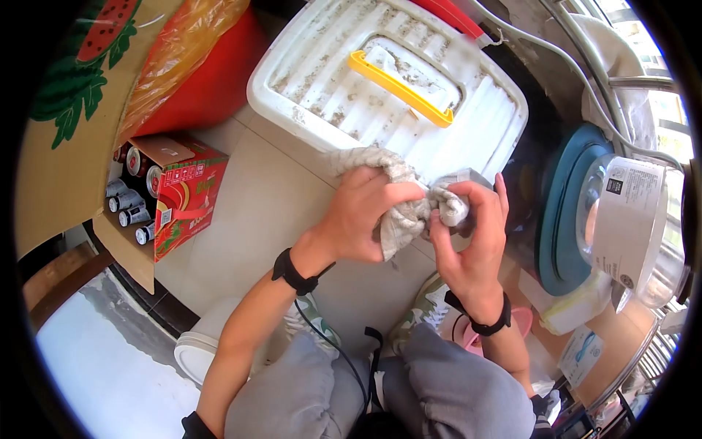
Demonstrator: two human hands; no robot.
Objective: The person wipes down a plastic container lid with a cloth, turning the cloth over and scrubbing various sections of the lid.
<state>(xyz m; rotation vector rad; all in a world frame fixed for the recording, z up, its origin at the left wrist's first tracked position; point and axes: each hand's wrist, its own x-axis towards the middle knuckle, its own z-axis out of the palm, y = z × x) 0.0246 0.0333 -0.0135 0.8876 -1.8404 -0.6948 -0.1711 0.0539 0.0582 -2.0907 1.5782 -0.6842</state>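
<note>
A grey-white, striped cloth (402, 224) is bunched up between my two hands, just in front of a dirty white storage-box lid (307, 80). My left hand (358, 212) is closed around the larger, hanging part of it. With thumb and fingertips, my right hand (474, 238) pinches a rolled end of the same cloth. The lid has dark grime along its ribs and a yellow handle (401, 89) across its middle. Part of the lid's near edge is hidden behind the cloth and hands.
On the left stand an open red carton (191, 192) of cans, a watermelon-printed cardboard box (58, 168) and a red container (212, 80) under orange plastic. To the right are a teal lid (559, 219) and a clear, labelled container (627, 219). A white bucket (194, 355) sits lower left.
</note>
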